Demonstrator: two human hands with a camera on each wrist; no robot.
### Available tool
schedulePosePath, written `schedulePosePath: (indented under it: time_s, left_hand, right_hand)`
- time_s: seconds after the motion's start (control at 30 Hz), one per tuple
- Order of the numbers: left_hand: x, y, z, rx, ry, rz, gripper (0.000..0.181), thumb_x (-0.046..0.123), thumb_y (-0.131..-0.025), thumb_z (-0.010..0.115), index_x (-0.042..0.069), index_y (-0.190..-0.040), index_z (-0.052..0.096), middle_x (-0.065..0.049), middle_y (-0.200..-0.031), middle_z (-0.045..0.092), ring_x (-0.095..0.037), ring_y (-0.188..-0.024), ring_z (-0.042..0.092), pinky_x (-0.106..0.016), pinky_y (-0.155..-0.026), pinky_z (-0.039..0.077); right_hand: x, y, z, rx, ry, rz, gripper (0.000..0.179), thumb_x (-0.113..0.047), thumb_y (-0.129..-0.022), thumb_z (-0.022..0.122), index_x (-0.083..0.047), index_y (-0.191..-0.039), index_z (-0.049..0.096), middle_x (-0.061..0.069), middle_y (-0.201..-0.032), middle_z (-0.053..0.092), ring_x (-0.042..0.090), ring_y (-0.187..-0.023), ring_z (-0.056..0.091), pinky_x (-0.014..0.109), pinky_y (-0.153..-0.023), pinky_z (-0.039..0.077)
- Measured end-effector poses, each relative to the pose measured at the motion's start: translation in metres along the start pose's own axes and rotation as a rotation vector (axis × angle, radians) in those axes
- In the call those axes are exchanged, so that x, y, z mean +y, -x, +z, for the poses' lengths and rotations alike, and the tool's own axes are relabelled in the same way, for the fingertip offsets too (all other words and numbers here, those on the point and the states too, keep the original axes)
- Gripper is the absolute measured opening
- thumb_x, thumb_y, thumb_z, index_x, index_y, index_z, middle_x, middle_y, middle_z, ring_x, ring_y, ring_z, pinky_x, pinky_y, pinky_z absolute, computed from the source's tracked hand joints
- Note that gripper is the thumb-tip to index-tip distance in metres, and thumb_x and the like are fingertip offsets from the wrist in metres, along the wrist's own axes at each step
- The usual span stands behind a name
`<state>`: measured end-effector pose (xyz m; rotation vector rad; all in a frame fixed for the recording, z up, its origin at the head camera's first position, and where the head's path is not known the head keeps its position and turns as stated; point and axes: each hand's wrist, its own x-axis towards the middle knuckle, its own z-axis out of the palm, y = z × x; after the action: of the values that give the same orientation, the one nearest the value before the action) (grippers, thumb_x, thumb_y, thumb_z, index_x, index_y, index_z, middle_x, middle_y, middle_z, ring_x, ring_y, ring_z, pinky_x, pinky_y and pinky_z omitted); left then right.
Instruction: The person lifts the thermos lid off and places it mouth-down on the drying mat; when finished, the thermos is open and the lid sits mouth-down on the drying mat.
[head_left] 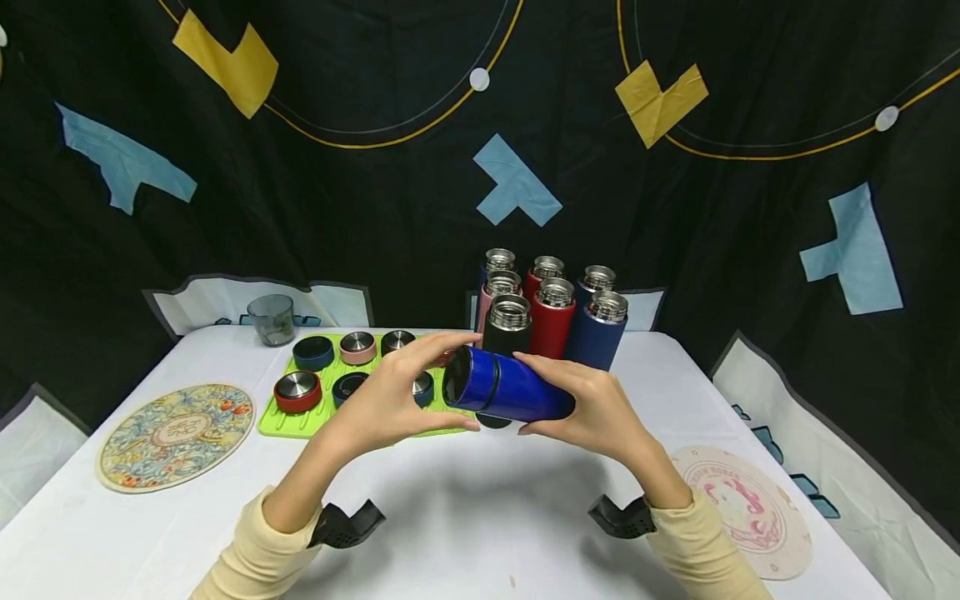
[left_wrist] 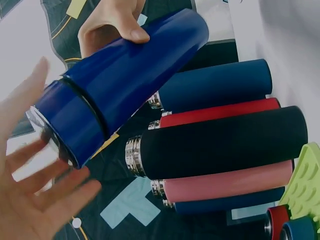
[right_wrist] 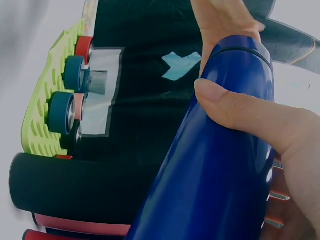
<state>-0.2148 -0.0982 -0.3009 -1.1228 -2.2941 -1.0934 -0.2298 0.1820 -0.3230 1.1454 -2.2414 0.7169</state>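
A glossy blue thermos bottle (head_left: 521,392) with a black ring below its cap is held tilted above the table, cap end to the left. My right hand (head_left: 596,408) grips its body, thumb along one side in the right wrist view. Spread around the cap end, my left hand (head_left: 382,396) has its fingers extended; in the left wrist view they look apart from the cap. Just behind stands a black bottle (head_left: 508,337) with a bare steel mouth. Beside it are lidless red (head_left: 553,321), navy (head_left: 597,333) and pink bottles.
A green ribbed mat (head_left: 288,425) at the left bears several round lids, among them a red lid (head_left: 297,392). A grey-tinted glass (head_left: 272,320) stands behind it. Round placemats lie at the left (head_left: 176,437) and right (head_left: 772,517). A black curtain (head_left: 375,208) hangs behind the table.
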Motion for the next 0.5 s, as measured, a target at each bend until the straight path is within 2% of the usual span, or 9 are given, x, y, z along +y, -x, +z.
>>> schedulePosePath:
  time_s: [0.1, 0.2, 0.3, 0.37, 0.5]
  left_hand:
    - [-0.0016, -0.0005, -0.0018, -0.024, 0.020, 0.082, 0.079, 0.026, -0.069, 0.089, 0.018, -0.138, 0.051, 0.000, -0.140, 0.050, -0.017, -0.126, 0.049, -0.036, -0.095, 0.049]
    - [-0.0016, -0.0003, -0.0022, -0.021, 0.032, 0.086, 0.074, 0.020, -0.070, 0.088, 0.015, -0.136, 0.053, -0.004, -0.137, 0.053, -0.021, -0.121, 0.054, -0.035, -0.090, 0.053]
    - [-0.0003, 0.0005, -0.0015, 0.008, 0.034, 0.020, 0.073, 0.025, -0.071, 0.087, 0.013, -0.135, 0.054, -0.005, -0.130, 0.059, -0.021, -0.109, 0.061, -0.033, -0.081, 0.056]
    - [0.0016, 0.0009, -0.0010, 0.035, 0.032, -0.049, 0.071, 0.030, -0.072, 0.086, 0.014, -0.134, 0.055, -0.005, -0.122, 0.063, -0.019, -0.099, 0.065, -0.030, -0.075, 0.058]
    - [0.0052, 0.0019, -0.0001, 0.043, 0.013, -0.170, 0.068, 0.040, -0.074, 0.082, 0.016, -0.133, 0.056, -0.005, -0.106, 0.067, -0.015, -0.084, 0.068, -0.026, -0.067, 0.058]
  right_hand:
    - [0.0005, 0.0007, -0.0016, -0.019, -0.034, 0.017, 0.084, -0.030, -0.061, 0.093, -0.016, -0.136, 0.057, 0.008, -0.123, 0.065, 0.027, -0.109, 0.063, 0.046, -0.088, 0.053]
    - [0.0003, 0.0006, -0.0018, -0.026, -0.040, 0.017, 0.084, -0.031, -0.061, 0.093, -0.016, -0.136, 0.057, 0.008, -0.123, 0.065, 0.026, -0.109, 0.063, 0.047, -0.088, 0.053]
    - [-0.0004, -0.0001, -0.0011, -0.014, -0.013, 0.004, 0.084, -0.031, -0.062, 0.092, -0.015, -0.136, 0.057, 0.008, -0.125, 0.064, 0.026, -0.110, 0.063, 0.047, -0.089, 0.053]
    - [-0.0010, -0.0005, -0.0008, -0.001, 0.012, -0.003, 0.084, -0.030, -0.062, 0.092, -0.015, -0.136, 0.056, 0.008, -0.126, 0.063, 0.026, -0.112, 0.062, 0.047, -0.090, 0.052]
    - [-0.0023, -0.0003, -0.0005, 0.012, 0.059, -0.008, 0.084, -0.031, -0.061, 0.093, -0.014, -0.135, 0.057, 0.009, -0.127, 0.062, 0.027, -0.113, 0.061, 0.048, -0.092, 0.051]
